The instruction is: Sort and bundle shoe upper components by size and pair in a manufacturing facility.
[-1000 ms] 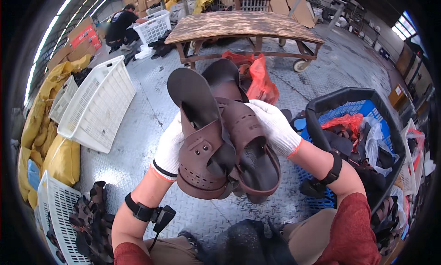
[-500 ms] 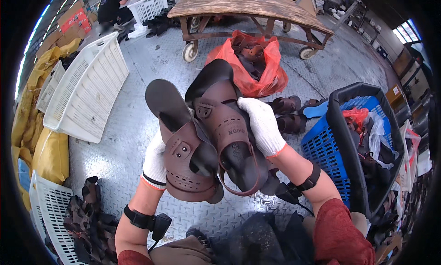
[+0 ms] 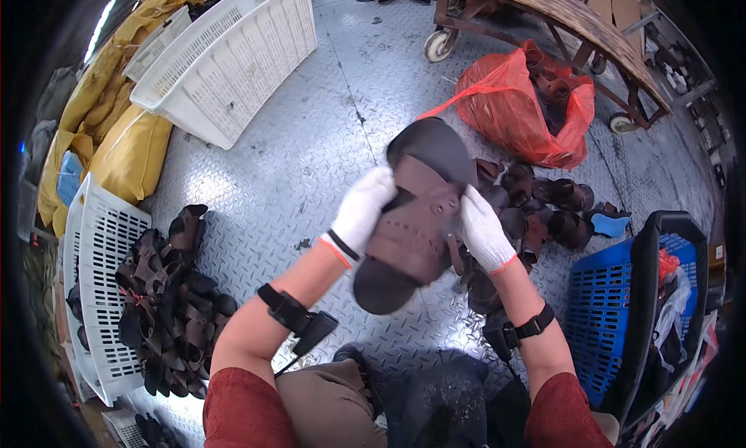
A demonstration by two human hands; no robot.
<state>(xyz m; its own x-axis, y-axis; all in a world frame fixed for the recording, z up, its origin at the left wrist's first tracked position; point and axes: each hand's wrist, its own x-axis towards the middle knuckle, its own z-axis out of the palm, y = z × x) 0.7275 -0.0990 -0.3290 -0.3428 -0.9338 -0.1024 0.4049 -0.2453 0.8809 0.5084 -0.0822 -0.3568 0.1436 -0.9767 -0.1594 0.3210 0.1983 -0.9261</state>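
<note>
Dark brown sandals (image 3: 412, 234) with black soles are held up in front of me, pressed together and overlapping, slightly blurred. My left hand (image 3: 364, 213), in a white knit glove, is closed on their left edge. On the other side my right hand (image 3: 483, 232), gloved the same way, grips the right edge near the strap's buttons. Its thumb side shows, while the fingertips behind the sandals are hidden. Beyond and below the right hand, several brown sandals (image 3: 536, 215) lie on the metal floor.
A red plastic bag (image 3: 501, 98) of sandals stands by a wheeled wooden cart (image 3: 575, 17). At right is a blue basket (image 3: 598, 316) with a black rim. A white crate (image 3: 233, 75) and yellow sacks (image 3: 128, 160) stand left, above another white basket (image 3: 113, 269) and a sandal heap (image 3: 175, 308).
The sandals, fanned out side by side before, are now brought together into an overlapping stack. My view has swung left and down, so the surroundings appear further right.
</note>
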